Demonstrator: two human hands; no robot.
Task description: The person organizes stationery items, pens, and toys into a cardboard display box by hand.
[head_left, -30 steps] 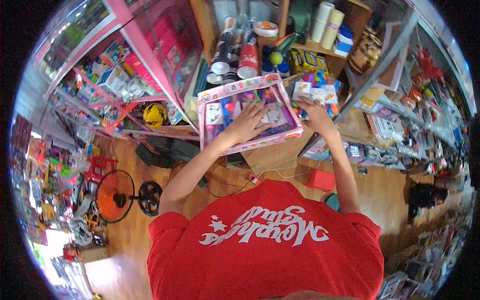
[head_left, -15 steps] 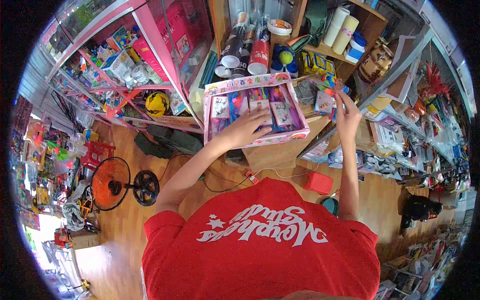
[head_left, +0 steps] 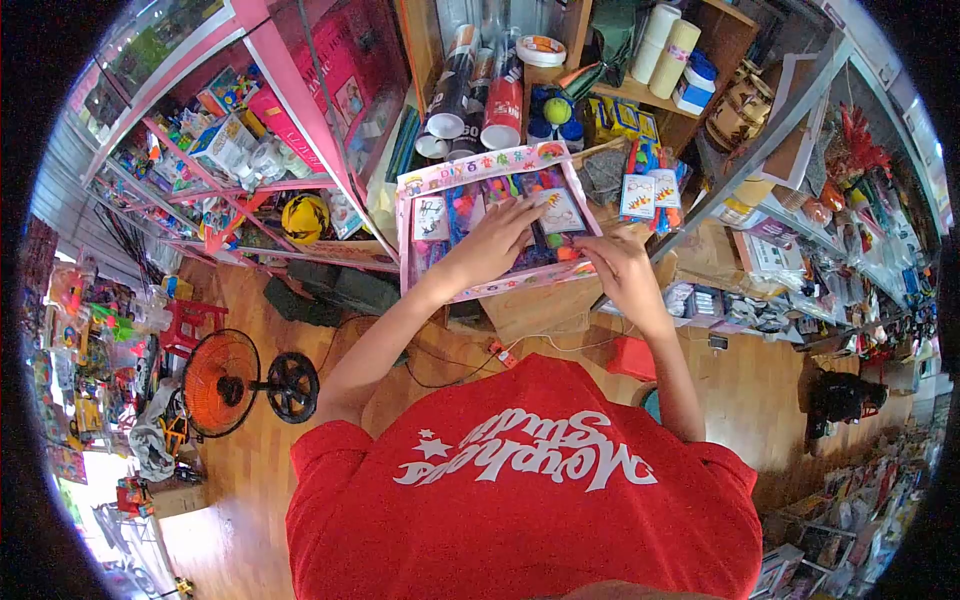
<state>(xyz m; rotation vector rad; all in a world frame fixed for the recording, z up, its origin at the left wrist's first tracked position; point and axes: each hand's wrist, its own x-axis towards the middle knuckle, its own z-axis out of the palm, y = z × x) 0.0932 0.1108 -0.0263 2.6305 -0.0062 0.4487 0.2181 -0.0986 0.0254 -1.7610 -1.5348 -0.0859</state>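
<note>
A shallow pink-edged box lies tilted in front of me, filled with small packets of bright, coloured craft pieces and white picture cards. My left hand rests on the packets in its middle, fingers stretched out. One white card shows just beyond those fingertips. At the box's right front corner is my right hand, its fingers bent together against the end of a packet; what they pinch is hidden. Colourful packets with two white cards showing lie to the right of the box.
Behind the box stand black and red tubes, a round white tub and a tennis ball. Pink-framed glass shelving is at left, a metal-framed rack at right. An orange fan stands on the floor.
My right hand has let go of a packet at the right and come down to the box's right corner. My left hand has shifted slightly over the packets.
</note>
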